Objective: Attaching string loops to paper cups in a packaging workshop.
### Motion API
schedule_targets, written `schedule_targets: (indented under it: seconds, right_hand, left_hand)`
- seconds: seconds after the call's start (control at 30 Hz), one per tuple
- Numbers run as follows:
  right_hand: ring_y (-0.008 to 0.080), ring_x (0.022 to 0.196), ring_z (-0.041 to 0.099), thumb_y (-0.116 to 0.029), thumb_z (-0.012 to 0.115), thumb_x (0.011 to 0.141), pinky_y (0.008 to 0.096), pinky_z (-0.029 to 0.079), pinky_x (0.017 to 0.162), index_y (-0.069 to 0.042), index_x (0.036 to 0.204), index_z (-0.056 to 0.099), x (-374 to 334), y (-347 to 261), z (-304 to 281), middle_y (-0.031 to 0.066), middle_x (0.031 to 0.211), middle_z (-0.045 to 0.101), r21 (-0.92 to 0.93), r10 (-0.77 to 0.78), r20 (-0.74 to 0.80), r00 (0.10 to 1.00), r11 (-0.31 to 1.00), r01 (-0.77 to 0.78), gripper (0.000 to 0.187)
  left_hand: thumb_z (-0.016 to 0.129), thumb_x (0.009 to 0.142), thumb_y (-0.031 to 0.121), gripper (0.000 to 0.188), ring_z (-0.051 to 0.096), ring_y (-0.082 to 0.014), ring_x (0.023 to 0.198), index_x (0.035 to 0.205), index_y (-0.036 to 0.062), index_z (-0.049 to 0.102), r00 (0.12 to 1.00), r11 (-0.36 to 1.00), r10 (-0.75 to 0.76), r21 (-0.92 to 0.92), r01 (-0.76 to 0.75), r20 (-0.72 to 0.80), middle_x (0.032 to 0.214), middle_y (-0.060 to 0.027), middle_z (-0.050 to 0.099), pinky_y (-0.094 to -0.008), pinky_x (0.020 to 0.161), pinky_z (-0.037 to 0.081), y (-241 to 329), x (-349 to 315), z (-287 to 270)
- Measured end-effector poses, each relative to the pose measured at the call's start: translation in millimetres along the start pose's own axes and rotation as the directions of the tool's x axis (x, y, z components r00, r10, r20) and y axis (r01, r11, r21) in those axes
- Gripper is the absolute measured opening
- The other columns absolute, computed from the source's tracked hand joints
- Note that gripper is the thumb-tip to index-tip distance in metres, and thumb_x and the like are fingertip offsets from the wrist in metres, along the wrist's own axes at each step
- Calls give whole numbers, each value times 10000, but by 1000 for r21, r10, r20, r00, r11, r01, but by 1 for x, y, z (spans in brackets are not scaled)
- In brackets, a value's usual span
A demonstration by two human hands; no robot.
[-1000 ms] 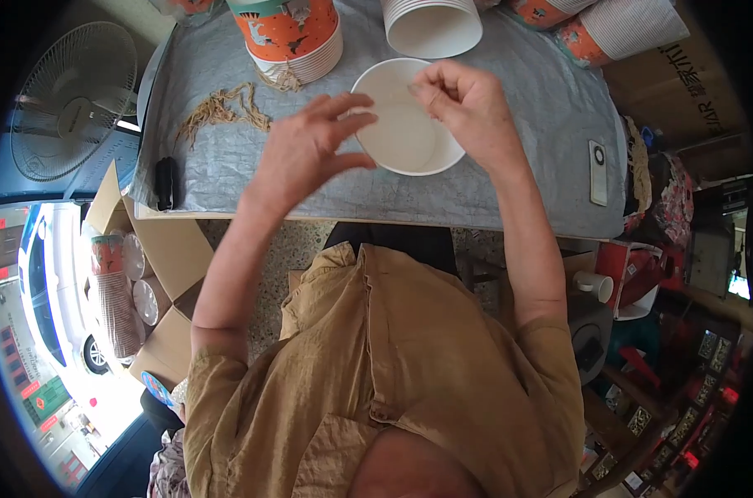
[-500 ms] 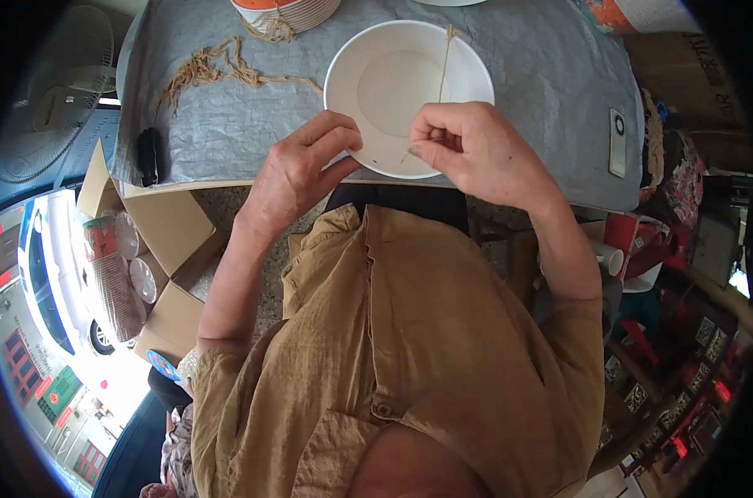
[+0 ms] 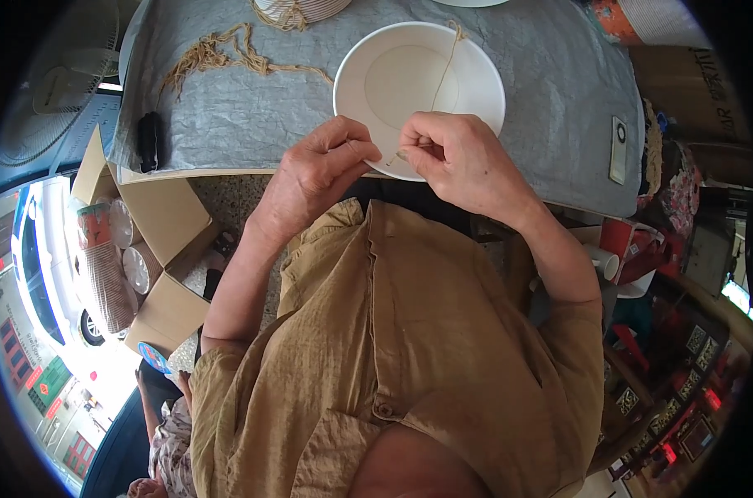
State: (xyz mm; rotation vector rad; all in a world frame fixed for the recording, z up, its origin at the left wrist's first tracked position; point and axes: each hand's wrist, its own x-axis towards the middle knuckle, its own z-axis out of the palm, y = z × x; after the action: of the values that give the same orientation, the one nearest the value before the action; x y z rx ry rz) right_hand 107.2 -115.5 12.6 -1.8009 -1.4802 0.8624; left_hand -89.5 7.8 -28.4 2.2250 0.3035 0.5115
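A white paper tub sits near the front edge of the covered table, its inside facing up. My left hand is closed with thumb and fingers pinching the tub's near-left rim. A thin tan twine is looped at the far-right rim and runs down across the inside. Its lower end is pinched between the thumb and fingers of my right hand, over the near rim. A short tip of twine sticks out toward my left hand. My right fingers partly hide the near-right rim.
A frayed bundle of twine lies left of the tub. Twine-wrapped stacked tubs stand behind. A black object and a pale device lie by the table's sides. Below left is an open carton; another person's arm shows lower left.
My right hand has moved left and slightly down with the twine end, closer to my left hand. The twine inside the tub now curves more. The whole view has shifted slightly.
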Motion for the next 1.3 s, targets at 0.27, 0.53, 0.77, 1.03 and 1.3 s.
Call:
schedule_targets:
  seconds: [0.27, 0.53, 0.77, 1.03, 1.3]
  right_hand:
    - [157, 611, 579, -12, 654, 900, 325, 474, 601, 28, 886, 627, 1, 1, 1, 98, 688, 627, -65, 31, 50, 998, 997, -28, 50]
    - [150, 610, 568, -5, 650, 891, 322, 472, 598, 31, 882, 632, 3, 1, 1, 90, 685, 623, -69, 55, 79, 995, 996, -49, 41]
    - [138, 587, 525, 8, 637, 872, 321, 454, 585, 21, 863, 622, 2, -2, -4, 72, 655, 581, -31, 40, 81, 996, 999, -37, 21]
    - [335, 639, 640, -26, 619, 829, 431, 484, 622, -1, 758, 591, 4, -8, -10, 151, 663, 643, -101, 105, 146, 984, 991, -91, 81]
    - [353, 658, 647, -56, 620, 837, 447, 486, 624, -7, 768, 614, 5, -8, -6, 151, 682, 655, -124, 102, 112, 988, 988, -88, 85]
  left_hand:
    - [730, 810, -32, 212, 675, -266, 921, 1008, 39, 697, 1000, 1000, 12, 11, -12, -10, 1041, -80, 626, -359, 793, 573, 0, -1, 0]
    - [724, 812, -32, 216, 675, -275, 926, 1015, 38, 694, 1000, 1000, 15, 3, -15, -18, 1040, -81, 627, -371, 794, 574, 0, 0, 1]
    - [740, 839, -18, 201, 671, -246, 916, 1027, 40, 700, 999, 999, 38, 24, -38, -10, 1043, -75, 622, -348, 775, 564, -3, 1, 2]
    - [739, 845, -14, 198, 676, -243, 898, 1031, 42, 701, 1000, 999, 27, 19, -27, -3, 1042, -73, 621, -347, 768, 566, 1, 3, 2]
    - [746, 816, -18, 234, 679, -227, 887, 1030, 67, 709, 999, 997, 31, 71, -32, 7, 1029, -62, 616, -350, 746, 572, 2, 3, 2]
